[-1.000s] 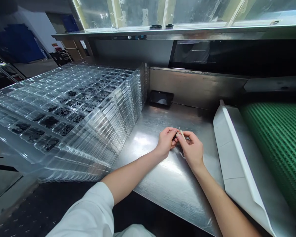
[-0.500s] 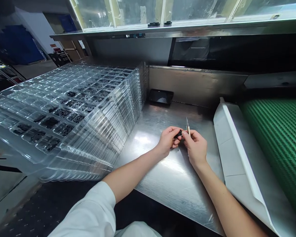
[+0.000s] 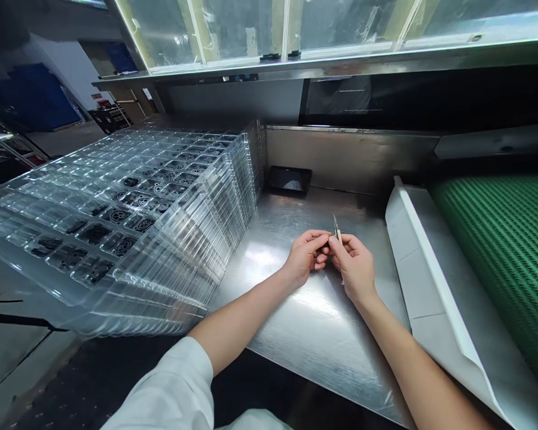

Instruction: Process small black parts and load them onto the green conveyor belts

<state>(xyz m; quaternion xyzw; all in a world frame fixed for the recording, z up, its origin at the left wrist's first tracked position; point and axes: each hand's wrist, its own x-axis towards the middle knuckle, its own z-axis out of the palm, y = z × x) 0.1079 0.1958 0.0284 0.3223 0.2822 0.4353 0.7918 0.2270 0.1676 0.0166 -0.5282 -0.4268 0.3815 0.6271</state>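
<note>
Both hands meet over the steel worktop (image 3: 296, 310). My left hand (image 3: 305, 258) is closed, its fingertips pinching a small dark part that is almost hidden between the fingers. My right hand (image 3: 355, 267) is closed on a thin pale knife-like tool (image 3: 336, 227) whose tip points up and away. The two hands touch at the fingertips.
A tall slanted stack of clear plastic blister trays (image 3: 130, 215) with small black parts in several pockets fills the left. A phone (image 3: 289, 178) lies at the back wall. A white chute (image 3: 430, 286) and a green conveyor belt (image 3: 506, 251) border the right.
The small dark part, visible between the fingertips half a second ago, is now covered by my left fingers. The tool has swung from tilted to nearly upright. The hands stayed in place.
</note>
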